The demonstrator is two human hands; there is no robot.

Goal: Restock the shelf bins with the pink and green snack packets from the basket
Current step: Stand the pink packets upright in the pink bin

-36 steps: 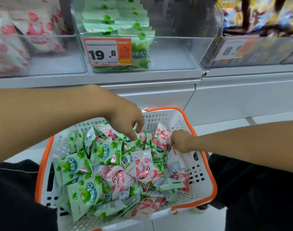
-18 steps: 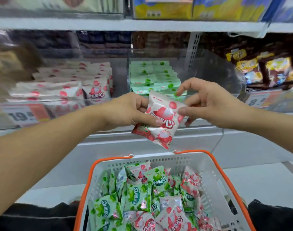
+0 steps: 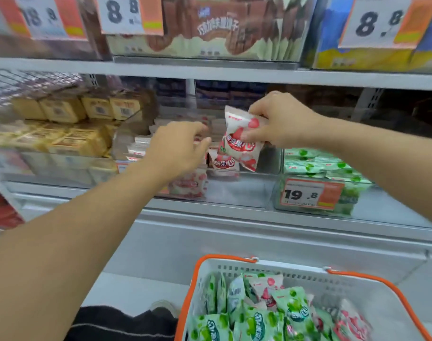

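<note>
- Head view: right hand [image 3: 281,119] pinched a pink packet [image 3: 239,139], thumb on its face, other fingers [image 3: 255,110] curled over the top edge.
- Packet hung in the air above the front of the pink bin [image 3: 247,190], long axis near upright, top tipped slightly toward 11 o'clock.
- Left hand [image 3: 178,148] sat at 9 o'clock of the packet, close beside it but not touching; fingers loosely curled. Whether it gripped anything, cannot tell; a pink edge showed under the palm, likely bin stock.
- Pink stock already stacked in that bin [image 3: 222,163], directly at 6 o'clock of the held packet.
- Key relation: drop spot lay straight down and a bit back from the right fingers; right hand nearer, left only steadying the pile, by my read.
- Green bin [image 3: 313,195] at 4 o'clock of the packet, wrong target for this one.
- Basket [image 3: 200,279] at 6 o'clock, low in frame, with plenty of green packets [image 3: 259,323] and pink ones mixed in. Task looked early-to-mid.
</note>
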